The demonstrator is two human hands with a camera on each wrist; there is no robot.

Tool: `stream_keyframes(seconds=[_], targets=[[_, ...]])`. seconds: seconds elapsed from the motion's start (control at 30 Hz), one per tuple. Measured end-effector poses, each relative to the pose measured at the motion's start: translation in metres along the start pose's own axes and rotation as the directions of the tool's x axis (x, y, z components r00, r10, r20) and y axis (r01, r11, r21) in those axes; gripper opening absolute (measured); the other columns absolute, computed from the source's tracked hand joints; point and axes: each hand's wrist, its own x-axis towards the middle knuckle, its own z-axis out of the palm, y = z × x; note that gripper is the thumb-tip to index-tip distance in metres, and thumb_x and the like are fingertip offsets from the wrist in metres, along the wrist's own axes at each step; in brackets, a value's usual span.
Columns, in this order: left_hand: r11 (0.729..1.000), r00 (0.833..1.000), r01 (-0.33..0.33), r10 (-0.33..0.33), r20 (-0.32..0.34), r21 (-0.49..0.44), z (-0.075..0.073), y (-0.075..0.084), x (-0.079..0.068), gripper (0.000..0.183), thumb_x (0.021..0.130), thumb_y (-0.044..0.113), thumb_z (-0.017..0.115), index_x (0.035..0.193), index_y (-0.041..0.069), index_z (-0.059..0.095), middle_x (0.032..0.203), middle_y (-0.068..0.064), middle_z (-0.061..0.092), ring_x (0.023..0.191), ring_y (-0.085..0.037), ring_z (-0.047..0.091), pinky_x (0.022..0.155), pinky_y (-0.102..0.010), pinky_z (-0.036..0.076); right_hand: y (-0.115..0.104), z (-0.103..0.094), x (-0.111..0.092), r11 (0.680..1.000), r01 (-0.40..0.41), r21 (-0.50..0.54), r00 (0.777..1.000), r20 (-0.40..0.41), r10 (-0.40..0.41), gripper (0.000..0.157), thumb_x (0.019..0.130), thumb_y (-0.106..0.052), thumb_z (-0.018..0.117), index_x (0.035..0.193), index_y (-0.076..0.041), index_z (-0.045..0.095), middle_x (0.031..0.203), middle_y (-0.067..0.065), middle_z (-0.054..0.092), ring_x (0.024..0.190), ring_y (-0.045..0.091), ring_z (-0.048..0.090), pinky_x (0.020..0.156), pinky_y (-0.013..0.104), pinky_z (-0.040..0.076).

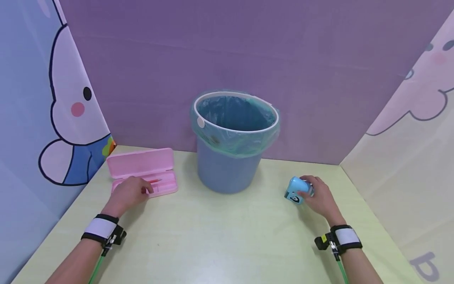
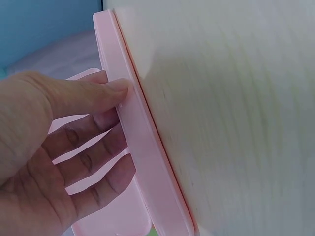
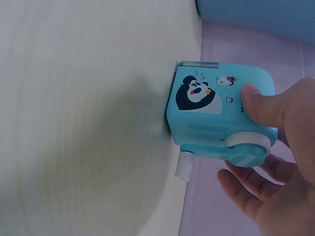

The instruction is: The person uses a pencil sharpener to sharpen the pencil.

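Observation:
A pink pencil case (image 1: pixel 140 162) lies with its lid raised at the left of the table. My left hand (image 1: pixel 129 193) holds its front wall, the thumb on the outside and the fingers over the inner side in the left wrist view. Inside the case, a thin red pencil-like stick (image 1: pixel 155 181) shows beside the hand, which hides part of the tray. On the right, my right hand (image 1: pixel 320 199) grips a light-blue crank pencil sharpener (image 3: pixel 221 108) with a panda picture and a white-tipped handle. Its base meets or nearly meets the tabletop.
A blue bucket (image 1: pixel 228 169) lined with a green-tinted bag (image 1: pixel 237 144) stands at the back centre, between the two hands. Purple cloth (image 1: pixel 248 47) hangs behind the pale table (image 1: pixel 220 240), and printed sheets flank both sides.

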Motion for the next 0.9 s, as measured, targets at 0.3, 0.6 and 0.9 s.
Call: stream_keyframes(seconds=[0.3, 0.6, 0.9], targets=[[0.999, 0.999, -0.028, 0.028, 0.020, -0.015, 0.008, 0.013, -0.005, 0.016, 0.081, 0.001, 0.070, 0.091, 0.012, 0.076, 0.085, -0.005, 0.068, 0.076, -0.021, 0.055, 0.073, -0.041, 0.050, -0.026, 0.014, -0.010, 0.993, 0.115, 0.026, 0.993, 0.035, -0.116, 0.050, 0.084, -0.017, 0.076, 0.129, -0.009, 0.056, 0.116, 0.013, 0.059, 0.101, 0.031, 0.057, 0.084, 0.051, 0.049], [0.995, 0.995, -0.094, 0.094, 0.013, -0.031, 0.010, 0.024, -0.007, 0.020, 0.079, -0.002, 0.070, 0.090, 0.013, 0.076, 0.084, -0.002, 0.069, 0.075, -0.018, 0.056, 0.073, -0.042, 0.051, -0.065, 0.026, -0.016, 0.972, 0.228, 0.064, 0.970, 0.066, -0.232, 0.050, 0.082, -0.020, 0.078, 0.127, -0.012, 0.058, 0.116, 0.003, 0.060, 0.094, 0.018, 0.055, 0.079, 0.040, 0.049], [0.989, 0.990, -0.139, 0.139, 0.001, -0.054, 0.011, 0.034, -0.013, 0.019, 0.078, -0.003, 0.071, 0.087, 0.013, 0.076, 0.082, -0.001, 0.069, 0.072, -0.016, 0.055, 0.071, -0.039, 0.050, -0.102, 0.039, -0.022, 0.947, 0.305, 0.103, 0.945, 0.093, -0.315, 0.051, 0.081, -0.027, 0.079, 0.127, -0.019, 0.058, 0.116, -0.007, 0.058, 0.096, 0.011, 0.055, 0.082, 0.036, 0.051]])
